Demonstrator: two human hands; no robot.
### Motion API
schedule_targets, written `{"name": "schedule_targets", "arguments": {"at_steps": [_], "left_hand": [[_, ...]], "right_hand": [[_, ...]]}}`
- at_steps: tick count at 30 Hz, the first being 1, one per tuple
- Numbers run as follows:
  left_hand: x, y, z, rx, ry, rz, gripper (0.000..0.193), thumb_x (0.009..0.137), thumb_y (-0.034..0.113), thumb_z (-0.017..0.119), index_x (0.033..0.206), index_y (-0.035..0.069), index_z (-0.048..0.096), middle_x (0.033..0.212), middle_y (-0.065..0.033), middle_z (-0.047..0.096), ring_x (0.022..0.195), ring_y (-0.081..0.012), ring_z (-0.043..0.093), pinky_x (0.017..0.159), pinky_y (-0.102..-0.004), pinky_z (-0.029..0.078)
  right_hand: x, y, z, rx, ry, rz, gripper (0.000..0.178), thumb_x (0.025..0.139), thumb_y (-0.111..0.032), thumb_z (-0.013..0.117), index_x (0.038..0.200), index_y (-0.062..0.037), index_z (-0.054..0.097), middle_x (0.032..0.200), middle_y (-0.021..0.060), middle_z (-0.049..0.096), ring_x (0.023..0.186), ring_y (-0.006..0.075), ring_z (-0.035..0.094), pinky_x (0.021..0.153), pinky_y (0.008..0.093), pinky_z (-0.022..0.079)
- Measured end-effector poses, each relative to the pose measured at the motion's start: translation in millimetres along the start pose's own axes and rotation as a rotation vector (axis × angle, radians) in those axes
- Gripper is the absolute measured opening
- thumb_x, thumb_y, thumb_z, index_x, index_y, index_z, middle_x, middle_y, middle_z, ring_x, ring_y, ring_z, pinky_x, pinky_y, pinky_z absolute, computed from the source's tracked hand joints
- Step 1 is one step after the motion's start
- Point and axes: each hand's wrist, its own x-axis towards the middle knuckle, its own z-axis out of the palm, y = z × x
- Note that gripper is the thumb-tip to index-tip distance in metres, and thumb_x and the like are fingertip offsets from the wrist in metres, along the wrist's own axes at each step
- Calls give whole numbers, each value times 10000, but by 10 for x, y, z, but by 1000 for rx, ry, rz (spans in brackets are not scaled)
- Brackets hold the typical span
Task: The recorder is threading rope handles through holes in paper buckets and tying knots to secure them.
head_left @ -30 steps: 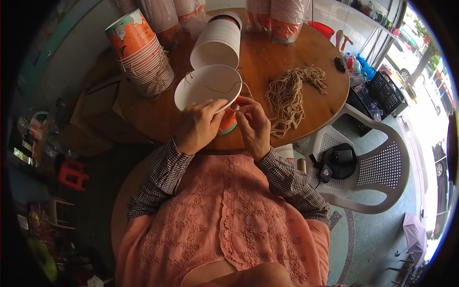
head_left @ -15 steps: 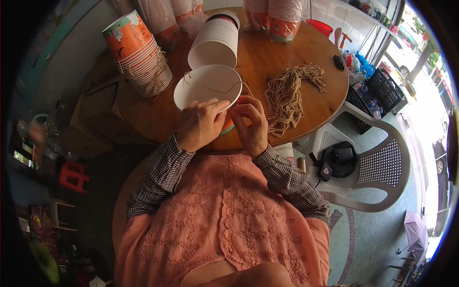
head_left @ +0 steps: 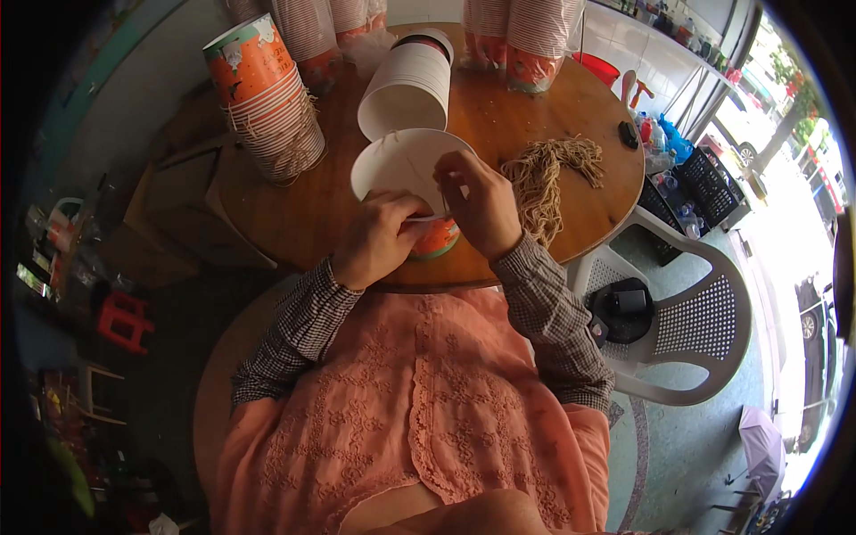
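Observation:
A paper bucket with a white inside and an orange printed outer wall tilts toward me at the table's near edge. My left hand grips its near rim, thumb and fingers on either side of the wall. At the rim's right side, my right hand has its fingertips pinched together over the opening, on a thin brown twine that runs across the inside. The twine's end at the fingers is partly hidden. To the right lies a loose bundle of twine.
Behind the bucket, a row of nested white buckets lies on its side. A leaning stack of orange buckets with twine handles stands on the left of the round wooden table. Bagged stacks stand behind; a white chair is at right.
My right hand has moved from outside the rim, up and over the opening. The bucket has shifted slightly right and down in view, and the twine's loop has changed shape.

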Motion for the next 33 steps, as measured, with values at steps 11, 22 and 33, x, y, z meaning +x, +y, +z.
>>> {"name": "schedule_targets", "arguments": {"at_steps": [11, 22, 33], "left_hand": [[110, 41, -61, -331, -111, -329, 127, 863, 122, 646, 864, -2, 618, 782, -117, 662, 738, -212, 654, 678, -318, 514], [47, -105, 201, -755, 274, -248, 135, 913, 129, 625, 936, 3, 585, 832, -56, 633, 782, -109, 603, 722, -249, 493], [46, -13, 198, -581, 162, -188, 321, 817, 61, 693, 1079, -2, 518, 957, -130, 686, 861, -227, 692, 781, -284, 530]], "right_hand": [[-114, 37, -11, 287, -105, 173, 103, 854, -45, 614, 948, -15, 585, 796, 117, 665, 713, 181, 695, 588, 277, 536], [-214, -44, -23, 379, -104, 224, 115, 834, -21, 628, 949, -19, 621, 869, 79, 668, 810, 147, 664, 703, 273, 528], [-234, -164, 23, 295, 89, 209, 135, 816, 4, 641, 945, -15, 605, 872, 48, 666, 837, 120, 640, 750, 253, 503]]}}
